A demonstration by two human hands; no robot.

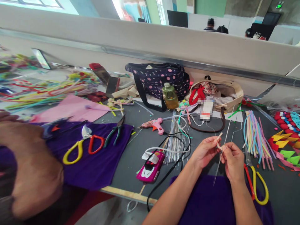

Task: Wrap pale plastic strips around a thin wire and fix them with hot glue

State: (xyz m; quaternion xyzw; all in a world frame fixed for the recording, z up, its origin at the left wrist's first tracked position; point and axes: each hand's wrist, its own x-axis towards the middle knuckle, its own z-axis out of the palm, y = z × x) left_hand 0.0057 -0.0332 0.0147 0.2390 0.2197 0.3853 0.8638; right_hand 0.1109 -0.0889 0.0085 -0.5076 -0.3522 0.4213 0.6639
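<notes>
The left hand and right hand pinch a thin, bent, cream-coloured strip, near a white rectangular device too blurred for reading.

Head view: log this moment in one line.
left hand: pinching pale strip | right hand: pinching same strip | nearby: scissors, pastel strips

co-worker's arm: blurred, cropped left | white device: pixelated | pale strip: partly hidden by hands
</notes>
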